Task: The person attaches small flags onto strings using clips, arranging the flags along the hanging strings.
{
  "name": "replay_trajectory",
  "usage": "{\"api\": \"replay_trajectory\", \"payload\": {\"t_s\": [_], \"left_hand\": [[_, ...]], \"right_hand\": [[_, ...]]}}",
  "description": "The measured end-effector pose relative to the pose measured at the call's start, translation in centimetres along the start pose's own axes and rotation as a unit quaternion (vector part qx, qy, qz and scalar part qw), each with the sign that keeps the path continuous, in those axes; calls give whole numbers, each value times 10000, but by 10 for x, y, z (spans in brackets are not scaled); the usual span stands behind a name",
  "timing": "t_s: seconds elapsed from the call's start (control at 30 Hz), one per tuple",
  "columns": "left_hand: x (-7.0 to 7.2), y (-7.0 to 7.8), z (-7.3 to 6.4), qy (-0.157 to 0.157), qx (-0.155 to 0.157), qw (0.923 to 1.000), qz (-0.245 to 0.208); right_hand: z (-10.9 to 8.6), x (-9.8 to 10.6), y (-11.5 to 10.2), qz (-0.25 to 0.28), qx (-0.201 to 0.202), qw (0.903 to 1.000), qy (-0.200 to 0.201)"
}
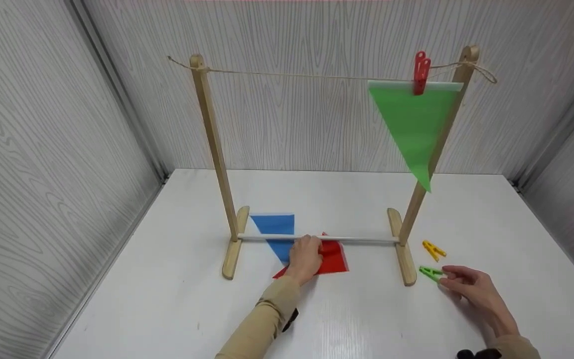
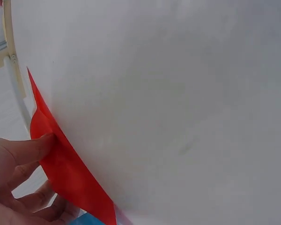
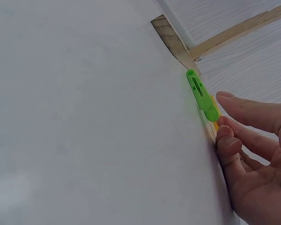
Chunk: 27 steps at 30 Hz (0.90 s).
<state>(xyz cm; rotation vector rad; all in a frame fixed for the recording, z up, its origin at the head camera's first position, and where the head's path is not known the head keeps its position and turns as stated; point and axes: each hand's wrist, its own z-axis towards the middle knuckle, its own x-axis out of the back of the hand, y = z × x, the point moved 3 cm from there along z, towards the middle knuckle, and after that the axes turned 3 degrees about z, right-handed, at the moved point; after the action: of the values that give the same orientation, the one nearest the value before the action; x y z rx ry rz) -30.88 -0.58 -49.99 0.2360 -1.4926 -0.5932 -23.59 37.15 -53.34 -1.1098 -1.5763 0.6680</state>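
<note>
In the head view my left hand (image 1: pixel 305 259) reaches over the stand's low rail and pinches a red pennant (image 1: pixel 333 258). The left wrist view has the thumb on the near face of the red pennant (image 2: pixel 68 173), with fingers behind it. A blue pennant (image 1: pixel 277 225) lies beside it, partly under the rail and hand. At the right, my right hand (image 1: pixel 474 290) has thumb and fingertips parted around the near end of a green clothespin (image 1: pixel 431 272). The right wrist view shows the green clothespin (image 3: pixel 201 96) just off the fingertips. Contact is unclear.
A wooden stand has a left post (image 1: pixel 212 144), a right post (image 1: pixel 439 149) and a white rail (image 1: pixel 361 239). A string (image 1: pixel 287 75) spans the tops. A red clothespin (image 1: pixel 420 75) holds a green pennant (image 1: pixel 414 119) there. A yellow clothespin (image 1: pixel 434 249) lies right of the stand.
</note>
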Motion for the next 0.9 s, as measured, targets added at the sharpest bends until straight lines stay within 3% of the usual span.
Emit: {"api": "replay_trajectory", "payload": {"t_s": [0.2, 0.3, 0.53, 0.67, 0.9], "left_hand": [[6, -4, 0, -103, -27, 9974, -710], [9, -7, 2, -218, 129, 9941, -1055], [20, -13, 5, -442, 711, 9753, -2042], [25, -13, 5, -586, 907, 9681, -2259], [29, -12, 7, -673, 992, 9651, -2328]], "right_hand": [[2, 0, 3, 28, -74, 10000, -13], [3, 0, 4, 3, -68, 10000, 3], [4, 1, 4, 12, -102, 9999, 15], [3, 1, 3, -27, -60, 10000, -2], [2, 1, 2, 17, -35, 10000, -15]]}}
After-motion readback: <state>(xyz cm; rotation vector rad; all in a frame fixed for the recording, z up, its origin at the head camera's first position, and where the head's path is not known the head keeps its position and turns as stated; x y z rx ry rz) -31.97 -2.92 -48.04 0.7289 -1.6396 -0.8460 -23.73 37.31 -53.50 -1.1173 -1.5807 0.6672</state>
